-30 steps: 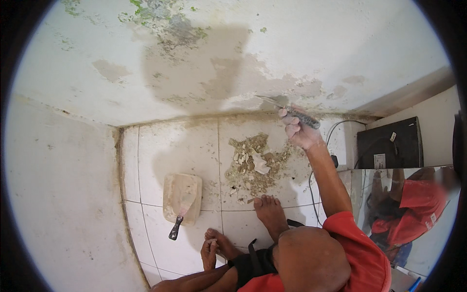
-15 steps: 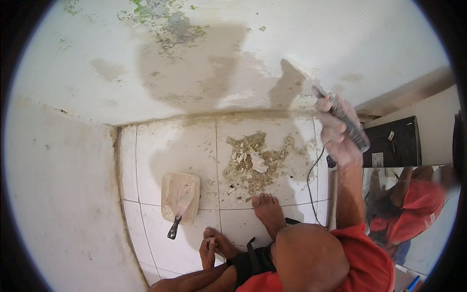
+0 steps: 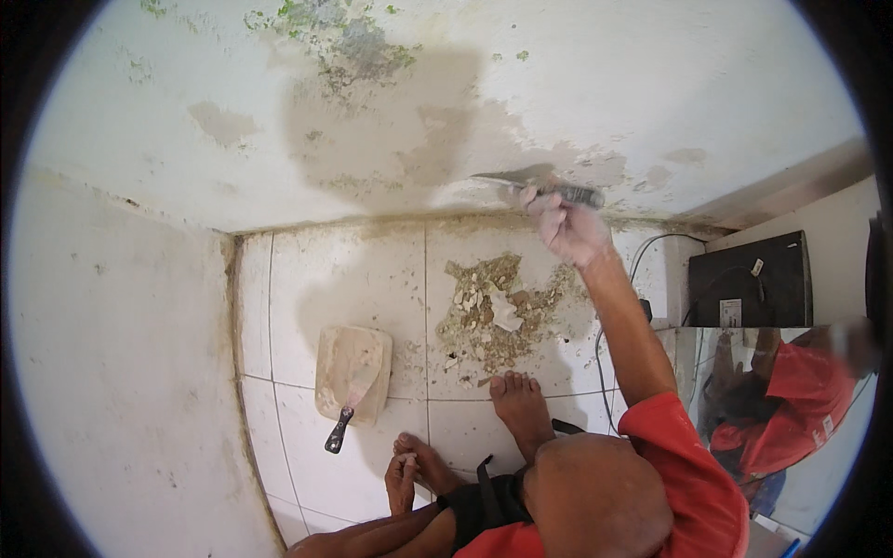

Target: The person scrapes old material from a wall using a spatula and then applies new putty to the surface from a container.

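Note:
My right hand point(image 3: 567, 223), dusted white, is closed around the dark handle of a putty knife point(image 3: 581, 195). The knife's thin blade points left and lies at the low part of the wall point(image 3: 642, 102), where the paint is peeled and patchy. Down by my left foot point(image 3: 428, 462), my left hand point(image 3: 402, 479) has its fingers curled together; what they hold, if anything, cannot be made out. A second putty knife point(image 3: 339, 430), with a black handle, leans in a shallow pale tub point(image 3: 326, 372) of beige paste on the tiles.
Broken plaster chips and dust point(image 3: 484, 316) lie heaped on the white tiled floor point(image 3: 288, 325) before my right foot point(image 3: 519, 405). A black cable point(image 3: 598, 358) runs past on the right. Beyond it are a black panel point(image 3: 758, 279) and a mirror point(image 3: 744, 372). Another wall point(image 3: 121, 344) closes the left side.
My right hand has swung left and slightly down along the wall with the putty knife, whose blade now points left rather than up and left. My left hand stays by the foot.

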Tool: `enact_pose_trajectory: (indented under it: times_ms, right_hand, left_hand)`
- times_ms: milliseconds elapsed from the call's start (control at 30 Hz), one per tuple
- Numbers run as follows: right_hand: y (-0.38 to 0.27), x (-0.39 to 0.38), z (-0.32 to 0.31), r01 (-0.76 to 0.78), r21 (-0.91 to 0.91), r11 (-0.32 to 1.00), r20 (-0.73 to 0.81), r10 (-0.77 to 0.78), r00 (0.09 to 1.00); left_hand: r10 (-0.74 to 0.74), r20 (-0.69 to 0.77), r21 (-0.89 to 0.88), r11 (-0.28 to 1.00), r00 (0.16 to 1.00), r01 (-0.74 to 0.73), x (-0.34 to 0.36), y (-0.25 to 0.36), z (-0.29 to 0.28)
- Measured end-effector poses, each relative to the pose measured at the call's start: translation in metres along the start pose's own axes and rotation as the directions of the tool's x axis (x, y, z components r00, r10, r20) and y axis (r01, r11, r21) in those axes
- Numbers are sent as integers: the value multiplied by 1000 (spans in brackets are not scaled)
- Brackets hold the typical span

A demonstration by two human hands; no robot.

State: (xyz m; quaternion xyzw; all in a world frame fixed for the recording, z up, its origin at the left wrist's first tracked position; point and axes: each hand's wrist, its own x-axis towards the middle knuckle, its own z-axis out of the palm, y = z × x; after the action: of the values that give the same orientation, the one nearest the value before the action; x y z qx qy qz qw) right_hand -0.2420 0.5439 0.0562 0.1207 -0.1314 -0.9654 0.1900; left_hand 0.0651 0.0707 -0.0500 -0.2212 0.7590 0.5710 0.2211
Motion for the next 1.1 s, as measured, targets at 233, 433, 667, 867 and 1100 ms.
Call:
enact_pose_trajectory:
  times_ms: [233, 433, 667, 867, 1100]
  right_hand:
    - [4, -17, 55, 1, 207, 978, -6, 0, 1000]
    - [41, -64, 109, 130, 27, 991, 116, -132, 984]
    - [65, -90, 13, 279, -858, 432, -24, -576, 817]
    - [40, -18, -58, 74, -828, 555, -249, -483, 839]
    - [36, -15, -38, 226, -690, 688, -148, -439, 886]
  left_hand:
    - [29, 13, -11, 1000, 999, -29, 1, -5, 2]
    - [-38, -2, -49, 998, 999, 38, -1, -3, 0]
    - [33, -11, -9, 999, 999, -33, 3, -2, 5]
    - [4, 14, -63, 998, 1000, -3, 2, -2, 5]
    - [-12, -12, -50, 999, 1000, 11, 1, 0, 5]
